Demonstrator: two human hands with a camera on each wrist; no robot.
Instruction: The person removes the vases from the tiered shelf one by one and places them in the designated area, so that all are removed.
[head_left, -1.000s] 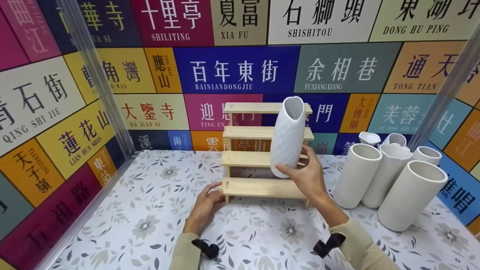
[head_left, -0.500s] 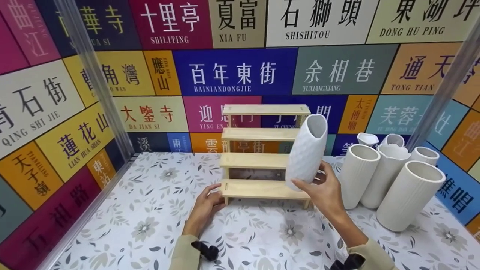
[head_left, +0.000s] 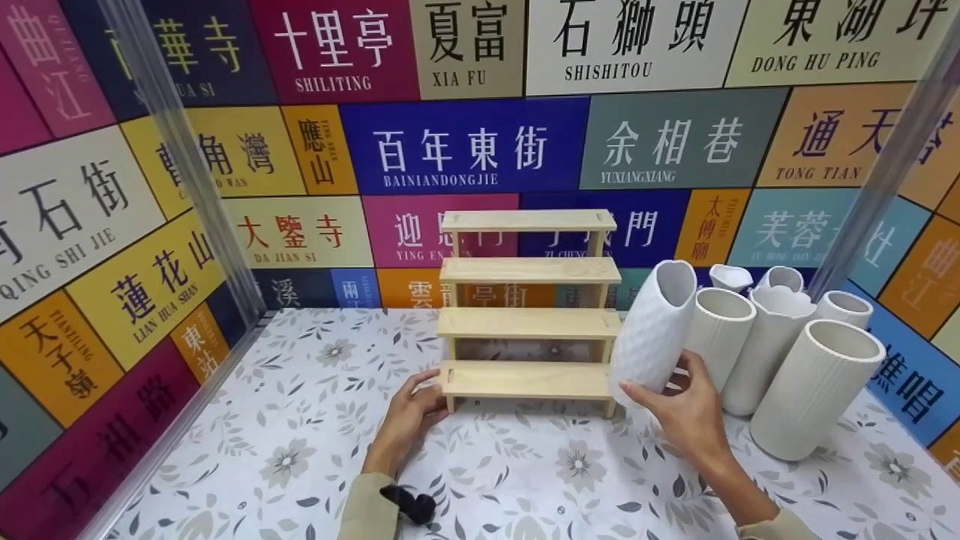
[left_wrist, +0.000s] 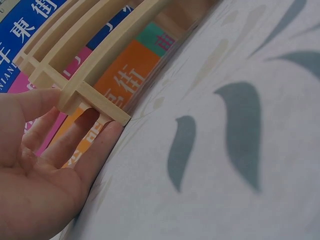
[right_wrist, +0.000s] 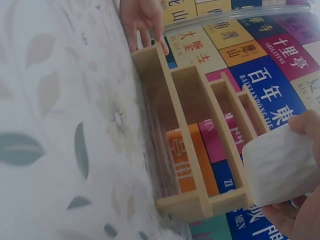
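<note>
My right hand point(head_left: 686, 409) grips a white textured vase point(head_left: 654, 330) near its base, thumb on one side and fingers on the other. Tilted and held off the table, the vase is just right of a wooden four-tier display stand point(head_left: 525, 379). In the right wrist view the lower part of the vase point(right_wrist: 277, 165) shows close to the stand's end. At the stand's left end, my left hand point(head_left: 411, 412) touches the lowest tier with fairly straight fingers. The left wrist view shows the fingertips point(left_wrist: 112, 131) against the stand's side point(left_wrist: 102, 102).
Several white vases stand at the right, among them a ribbed one point(head_left: 817, 397) in front and one with a scalloped rim point(head_left: 772, 352). A floral cloth point(head_left: 300, 420) covers the table. Behind it rises a wall of coloured name panels point(head_left: 465, 142), with clear corner posts point(head_left: 195, 172).
My right hand has carried the vase right and down, from in front of the stand to beside its right end. My left hand stays at the stand's left end.
</note>
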